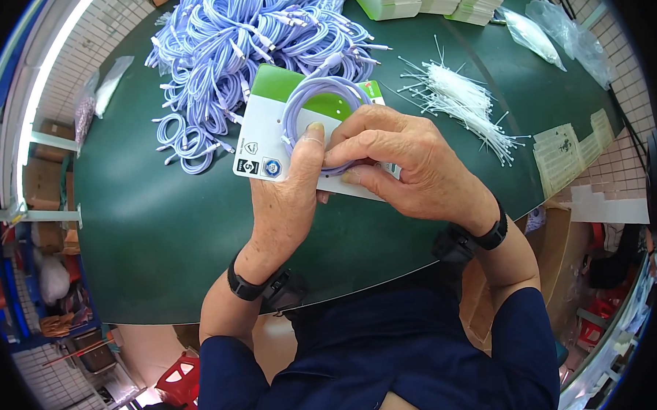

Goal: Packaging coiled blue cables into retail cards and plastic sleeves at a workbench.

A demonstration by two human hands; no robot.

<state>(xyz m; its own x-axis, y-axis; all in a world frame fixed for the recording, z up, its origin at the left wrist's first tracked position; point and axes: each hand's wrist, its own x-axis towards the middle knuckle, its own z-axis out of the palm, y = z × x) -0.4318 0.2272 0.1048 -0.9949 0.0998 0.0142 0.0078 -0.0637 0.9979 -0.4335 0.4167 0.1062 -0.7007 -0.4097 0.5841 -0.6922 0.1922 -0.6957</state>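
your left hand (288, 196) grips the green-and-white card (263, 127), thumb pressing the lilac coil (289, 120) onto it, at your twelve o'clock. your right hand (418, 157) has bent fingers at the coil's five o'clock; whether they pinch it, i cannot tell. cable pile (241, 55) at eleven.

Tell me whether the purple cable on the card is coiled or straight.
Coiled: the purple cable forms round loops against the green-and-white card, held in the left hand.
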